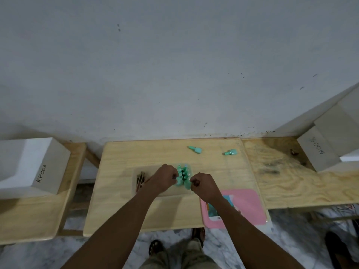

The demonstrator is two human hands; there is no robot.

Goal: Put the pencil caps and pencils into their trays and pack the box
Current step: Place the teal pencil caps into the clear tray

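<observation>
1. Presently the step in hand appears to be the seating of pencil caps into their tray. Both hands work at a cluster of green pencil caps standing packed together near the middle of the worktop.

2. The left hand is curled at the left side of the cluster, fingers closed toward it. Whether its grip pinches a cap or merely steadies the group cannot be told; the fingertips are hidden.

3. The right hand is likewise curled at the near right corner of the cluster, its grip narrow. It seems to touch a cap or the tray edge, but which one cannot be told.

4. The caps tray itself is transparent or nearly so; only a faint outline shows around the cluster, so the count of filled and empty places is not readable.

5. Two loose caps lie toward the far edge of the worktop, well apart from the cluster: one near the far middle, another further right. Judged from this, the cap step is not yet complete.

6. Dark pencils lie just left of the left hand, partly covered by the wrist; whether they rest in a tray is unclear.

7. A pink box rests at the near right corner of the worktop, under the right forearm, not yet packed.

8. The next move, in my judgement, calls for a reach to the far edge to collect the stray caps, then a precise upright placement into the remaining places without toppling neighbours.
</observation>
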